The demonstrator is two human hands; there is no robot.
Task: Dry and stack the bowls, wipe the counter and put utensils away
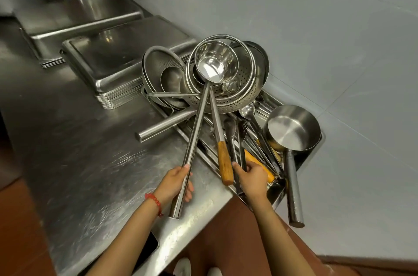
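Left hand [177,182] around ladle [210,71]

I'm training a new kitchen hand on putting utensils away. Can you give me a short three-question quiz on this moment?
1. True or false: the left hand grips the long steel handle of the ladle.
2. Where does the ladle's bowl sit? A) flat on the counter B) over the colander C) inside the saucepan
3. Fill in: the right hand reaches among the handles in the ____ at the counter's edge.

Key: 1 true; 2 B; 3 tray
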